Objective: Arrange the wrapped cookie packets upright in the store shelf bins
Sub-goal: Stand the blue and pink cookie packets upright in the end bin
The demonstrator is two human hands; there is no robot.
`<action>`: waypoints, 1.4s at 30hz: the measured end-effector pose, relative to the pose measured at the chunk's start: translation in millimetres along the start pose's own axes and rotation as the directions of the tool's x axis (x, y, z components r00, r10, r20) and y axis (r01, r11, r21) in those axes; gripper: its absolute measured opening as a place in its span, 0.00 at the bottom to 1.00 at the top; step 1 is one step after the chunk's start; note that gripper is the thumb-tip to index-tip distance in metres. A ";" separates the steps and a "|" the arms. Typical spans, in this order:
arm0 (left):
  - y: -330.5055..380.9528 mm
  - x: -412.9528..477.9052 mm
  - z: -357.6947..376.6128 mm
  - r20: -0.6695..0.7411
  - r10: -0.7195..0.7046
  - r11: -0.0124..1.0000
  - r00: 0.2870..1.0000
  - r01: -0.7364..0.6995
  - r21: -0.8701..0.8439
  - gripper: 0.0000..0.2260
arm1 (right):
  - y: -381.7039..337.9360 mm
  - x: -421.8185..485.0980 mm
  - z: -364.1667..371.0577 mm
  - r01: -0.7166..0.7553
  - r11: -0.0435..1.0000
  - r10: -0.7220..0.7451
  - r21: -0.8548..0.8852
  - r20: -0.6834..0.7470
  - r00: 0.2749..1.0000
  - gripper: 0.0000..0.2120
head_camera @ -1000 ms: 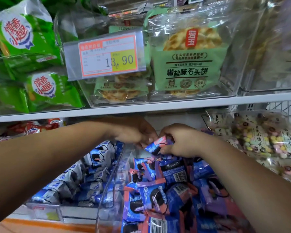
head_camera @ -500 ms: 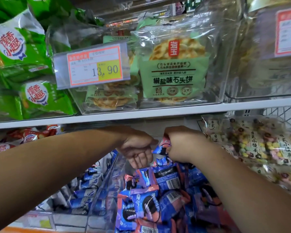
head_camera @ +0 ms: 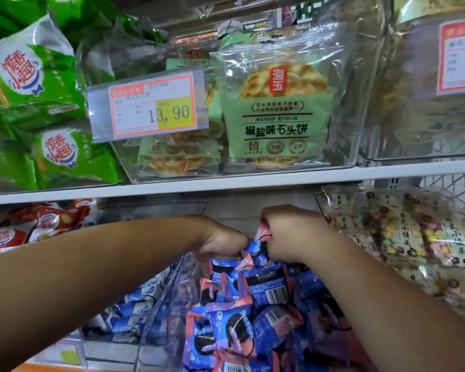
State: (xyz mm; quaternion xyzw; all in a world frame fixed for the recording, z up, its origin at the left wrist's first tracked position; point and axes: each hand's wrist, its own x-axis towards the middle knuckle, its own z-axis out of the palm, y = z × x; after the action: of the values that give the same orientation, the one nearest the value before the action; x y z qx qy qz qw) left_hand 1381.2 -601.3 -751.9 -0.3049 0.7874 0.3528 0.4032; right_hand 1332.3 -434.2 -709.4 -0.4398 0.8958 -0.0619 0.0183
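Note:
A clear plastic bin (head_camera: 169,299) on the lower shelf holds a heap of blue and pink wrapped cookie packets (head_camera: 231,326). Both hands reach to the back of that bin under the upper shelf. My right hand (head_camera: 290,234) grips a pink-and-blue packet (head_camera: 259,237) by its top, held upright. My left hand (head_camera: 220,242) is curled beside it, its fingers down among the packets; what they hold is hidden. Both forearms cover part of the heap.
A neighbouring bin to the left holds blue and white packets (head_camera: 137,307). Bags of pastel round snacks (head_camera: 403,237) lie to the right. The white upper shelf edge (head_camera: 226,183) hangs close above my hands, carrying green cracker packs (head_camera: 277,108) and a price tag (head_camera: 148,106).
Both hands have moved further back in the bin and drawn together. The right hand has raised its packet from tilted to upright; the left fingers have turned downward into the heap.

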 end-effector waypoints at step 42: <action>-104.4 -113.1 50.0 -0.223 0.747 0.516 0.626 -0.335 0.789 0.19 | -53.8 64.5 41.9 -0.025 0.999 0.029 -0.031 0.144 0.989 0.08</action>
State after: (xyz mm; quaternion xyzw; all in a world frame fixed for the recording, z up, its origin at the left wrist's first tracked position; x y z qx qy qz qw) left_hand 1537.3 -598.1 -709.4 0.0558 0.9916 0.0486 0.1064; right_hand 1338.7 -521.6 -742.7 -0.4311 0.8988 -0.0165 0.0777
